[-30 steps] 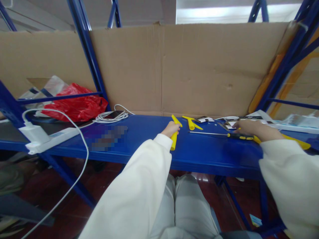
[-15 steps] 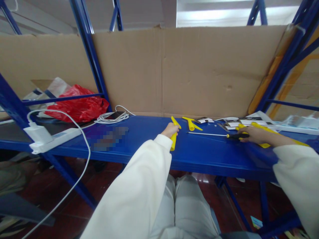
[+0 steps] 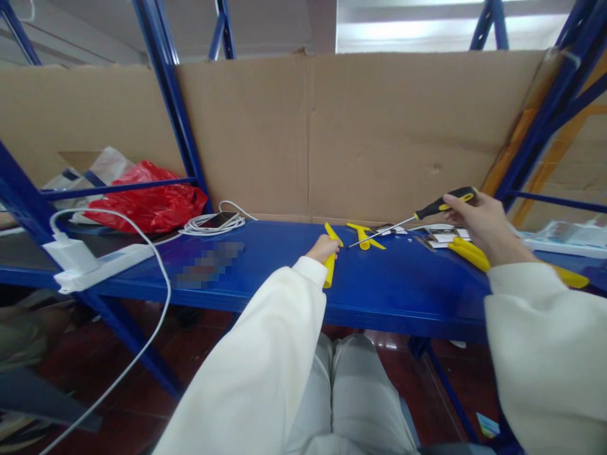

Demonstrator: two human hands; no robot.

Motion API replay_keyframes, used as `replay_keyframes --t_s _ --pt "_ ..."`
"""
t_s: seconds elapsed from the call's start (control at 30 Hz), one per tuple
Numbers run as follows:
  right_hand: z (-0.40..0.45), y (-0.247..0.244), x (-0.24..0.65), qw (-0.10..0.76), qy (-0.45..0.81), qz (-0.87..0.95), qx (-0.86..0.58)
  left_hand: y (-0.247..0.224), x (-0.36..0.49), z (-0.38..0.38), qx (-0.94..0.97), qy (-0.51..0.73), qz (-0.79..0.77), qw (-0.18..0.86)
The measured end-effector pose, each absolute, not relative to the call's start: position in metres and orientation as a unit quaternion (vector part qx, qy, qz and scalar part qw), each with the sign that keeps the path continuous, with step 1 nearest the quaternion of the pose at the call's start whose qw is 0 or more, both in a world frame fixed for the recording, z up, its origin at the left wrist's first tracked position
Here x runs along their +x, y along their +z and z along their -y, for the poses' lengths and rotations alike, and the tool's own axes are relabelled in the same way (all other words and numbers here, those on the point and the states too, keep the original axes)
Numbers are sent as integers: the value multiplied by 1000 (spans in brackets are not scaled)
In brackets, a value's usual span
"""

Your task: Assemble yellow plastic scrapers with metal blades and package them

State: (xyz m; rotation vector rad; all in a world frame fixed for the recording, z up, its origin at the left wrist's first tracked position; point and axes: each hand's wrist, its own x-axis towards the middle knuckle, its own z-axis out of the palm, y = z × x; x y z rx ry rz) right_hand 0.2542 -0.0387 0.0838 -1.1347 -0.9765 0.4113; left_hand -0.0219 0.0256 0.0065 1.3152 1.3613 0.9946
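My left hand [image 3: 324, 248] is closed around a yellow plastic piece [image 3: 329, 272] with a tube-like lower end, at the middle of the blue shelf [image 3: 279, 265]. On the right, my right hand [image 3: 478, 221] grips a screwdriver [image 3: 446, 203] by its black and yellow handle, raised above the shelf. Its long thin shaft slants down to the left, and the tip is near the piece in my left hand. Just right of that tip lies a second yellow piece [image 3: 364, 239] with spread arms. More yellow parts [image 3: 469, 253] lie beneath my right wrist, partly hidden by it.
White and black packets [image 3: 441, 237] lie at the back right. A phone [image 3: 220, 219] rests on a coiled white cable, beside a red plastic bag [image 3: 152, 199]. A power strip [image 3: 111, 262] with a plugged-in charger is at left. Cardboard [image 3: 379, 139] walls off the back.
My right hand has lifted the screwdriver off the shelf; the handle rose and the shaft now tilts, its tip slightly further left. My left hand has stayed in place.
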Motion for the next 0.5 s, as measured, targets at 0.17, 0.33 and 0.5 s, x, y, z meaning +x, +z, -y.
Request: replay_keyframes --t_s 0.17,0.33,0.5 --pt "17 76 224 778 225 300 -504 7 -22 -26 544 403 -560 478" --pt "14 52 221 789 230 172 -543 8 -22 -23 546 399 -558 480" --pt "8 37 235 800 259 178 -511 8 -22 -22 547 401 -559 477"
